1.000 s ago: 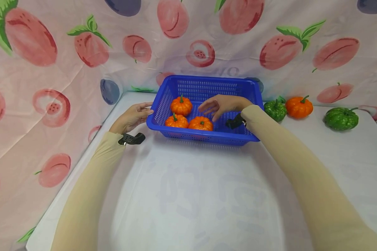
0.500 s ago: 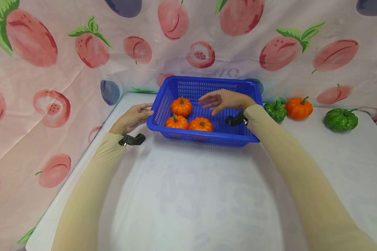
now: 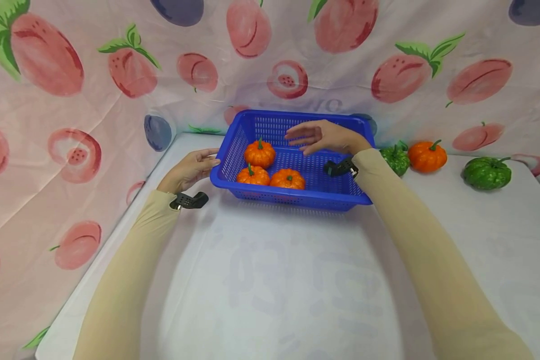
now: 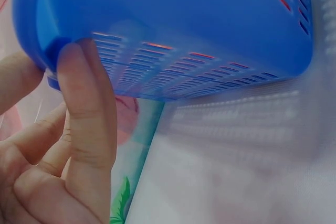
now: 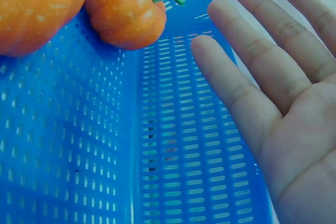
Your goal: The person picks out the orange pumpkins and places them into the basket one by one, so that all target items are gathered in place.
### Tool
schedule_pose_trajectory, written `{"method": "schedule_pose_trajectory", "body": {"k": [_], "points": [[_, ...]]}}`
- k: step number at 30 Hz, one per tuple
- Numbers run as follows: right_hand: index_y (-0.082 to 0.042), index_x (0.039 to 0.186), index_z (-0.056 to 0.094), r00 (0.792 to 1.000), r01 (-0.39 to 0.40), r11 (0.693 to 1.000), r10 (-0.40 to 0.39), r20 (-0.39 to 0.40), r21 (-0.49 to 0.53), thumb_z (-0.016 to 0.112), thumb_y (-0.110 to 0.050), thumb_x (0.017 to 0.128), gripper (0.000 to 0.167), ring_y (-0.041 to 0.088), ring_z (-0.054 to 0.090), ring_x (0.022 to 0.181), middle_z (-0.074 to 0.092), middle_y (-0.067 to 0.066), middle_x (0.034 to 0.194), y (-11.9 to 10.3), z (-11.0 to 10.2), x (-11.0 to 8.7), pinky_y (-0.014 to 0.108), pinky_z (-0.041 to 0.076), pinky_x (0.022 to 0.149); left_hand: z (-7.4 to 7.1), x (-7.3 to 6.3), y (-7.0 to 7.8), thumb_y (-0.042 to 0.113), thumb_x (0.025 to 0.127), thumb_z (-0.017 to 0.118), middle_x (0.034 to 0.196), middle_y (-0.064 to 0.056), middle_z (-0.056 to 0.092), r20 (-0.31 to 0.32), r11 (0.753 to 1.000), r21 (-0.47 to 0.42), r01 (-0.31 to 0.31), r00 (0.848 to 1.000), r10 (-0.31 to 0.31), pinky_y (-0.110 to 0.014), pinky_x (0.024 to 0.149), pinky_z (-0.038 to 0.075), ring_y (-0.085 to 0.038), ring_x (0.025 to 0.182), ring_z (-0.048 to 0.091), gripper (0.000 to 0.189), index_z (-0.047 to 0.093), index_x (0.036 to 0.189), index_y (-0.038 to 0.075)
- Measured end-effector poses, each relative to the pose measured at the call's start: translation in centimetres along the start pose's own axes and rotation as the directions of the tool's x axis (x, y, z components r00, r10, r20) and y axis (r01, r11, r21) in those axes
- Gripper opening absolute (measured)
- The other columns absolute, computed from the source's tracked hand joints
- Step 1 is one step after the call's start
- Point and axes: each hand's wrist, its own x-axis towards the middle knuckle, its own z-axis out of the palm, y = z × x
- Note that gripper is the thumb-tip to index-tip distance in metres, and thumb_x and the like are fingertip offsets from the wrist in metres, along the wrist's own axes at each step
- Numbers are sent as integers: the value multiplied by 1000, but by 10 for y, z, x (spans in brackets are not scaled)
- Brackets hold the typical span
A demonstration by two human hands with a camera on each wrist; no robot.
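Note:
A blue slotted plastic basket (image 3: 297,196) stands on the white table, tilted slightly in the head view. Inside its left half sit three small orange pumpkins, one pumpkin (image 3: 259,153) behind, another pumpkin (image 3: 253,175) at front left and a third pumpkin (image 3: 288,178) beside it. My left hand (image 3: 190,169) pinches the basket's left rim between thumb and fingers, as the left wrist view shows close up. Over the basket's right half hovers my right hand (image 3: 326,137), holding nothing, its fingers extended and spread in the right wrist view.
Right of the basket lie a green pumpkin (image 3: 396,160), an orange pumpkin (image 3: 427,156) and, farther right, another green pumpkin (image 3: 487,173). A fruit-printed cloth (image 3: 333,75) hangs close behind the basket and along the left side. White table surface (image 3: 274,280) extends in front.
My right hand has risen and drawn back slightly to the right, away from the orange pumpkins in the basket. The left hand and the basket have stayed in place.

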Motion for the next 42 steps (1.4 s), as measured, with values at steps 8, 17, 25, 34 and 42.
{"method": "schedule_pose_trajectory", "body": {"k": [8,17,25,34,42], "points": [[-3,139,42,996,0,1000,-2,-88,-21,59,4,88,55,31,44,132,42,18,145,-9,-2,-3,34,49,98,0,0,0,14,97,50,99,8,62,-6,1000,10,8,1000,-8,-14,79,53,-4,86,64,61,21,149,4],[-2,139,42,987,-36,997,26,-157,-61,61,-3,89,54,32,42,133,42,17,145,-14,-10,-13,34,48,100,0,0,0,13,96,50,95,9,64,-5,1000,-9,10,1000,-10,-14,77,53,-3,84,64,61,21,149,3],[0,139,40,979,-31,996,15,-204,-79,61,-5,89,54,34,40,134,38,19,147,-20,-18,-31,20,51,91,0,1,0,13,96,51,94,9,65,-5,1000,-26,9,1000,-9,-14,76,54,-3,83,64,62,21,149,3],[-8,139,43,957,-79,992,46,-287,-103,63,-9,89,53,22,50,127,45,12,143,-27,-23,-50,18,48,95,1,-1,2,14,96,51,95,9,65,-9,1000,-4,13,1000,-13,-14,77,54,-3,83,64,61,21,149,3],[-10,139,44,945,-99,986,51,-323,-133,65,-12,88,55,2,59,111,45,13,143,-32,-28,-69,15,49,90,2,0,1,13,96,52,95,7,65,-11,1000,-28,12,1000,-13,-14,76,54,-5,83,65,61,22,148,2]]}}
